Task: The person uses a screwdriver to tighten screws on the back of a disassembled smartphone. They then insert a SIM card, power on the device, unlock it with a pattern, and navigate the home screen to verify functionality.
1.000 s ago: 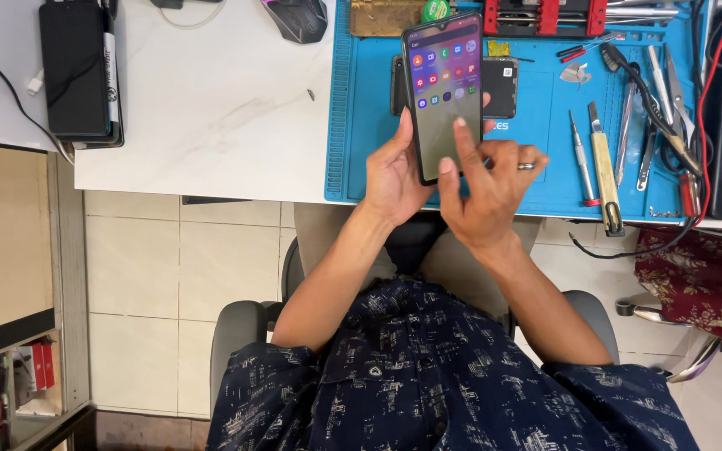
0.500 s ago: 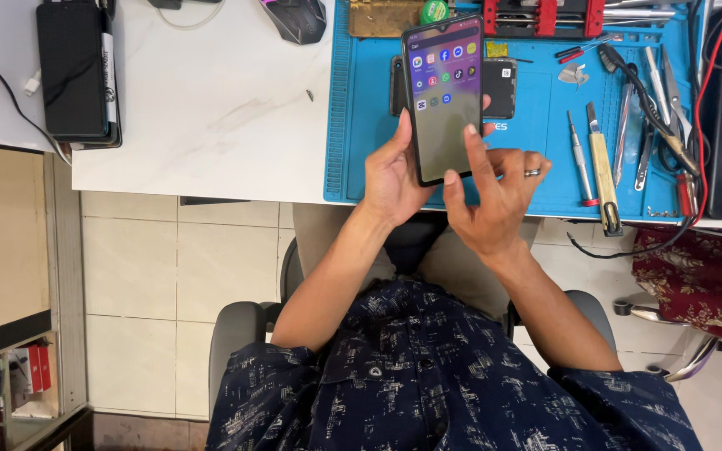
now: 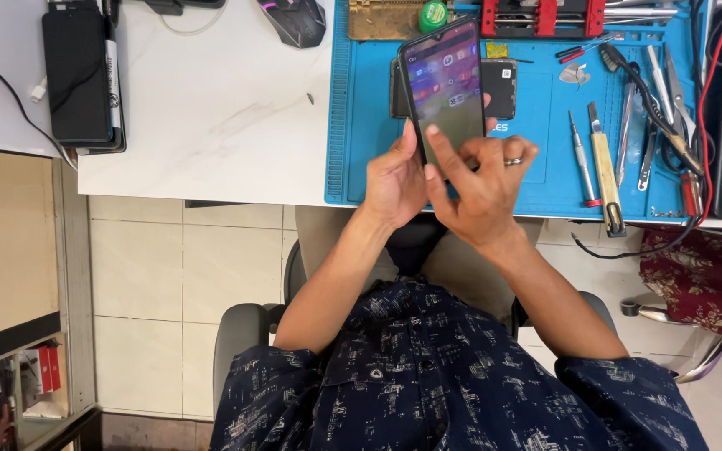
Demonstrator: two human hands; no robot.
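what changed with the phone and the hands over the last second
The right hand shifted: its forefinger slid down the screen of the phone, and the screen's picture changed and now looks blurred, icons bunched near the top. The left hand kept hold of the phone's lower left edge. The blue mat and its tools stayed put.

Navy short-sleeved shirt (image 3: 428, 376) with pale print, silver ring (image 3: 513, 161)

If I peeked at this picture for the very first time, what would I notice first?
First, the lit black smartphone at top centre, held up by the left hand while a finger of the right hand touches its screen. Under it lies a bright blue rubber work mat on the white table, with a yellow-handled knife and other slim metal tools lying at its right.
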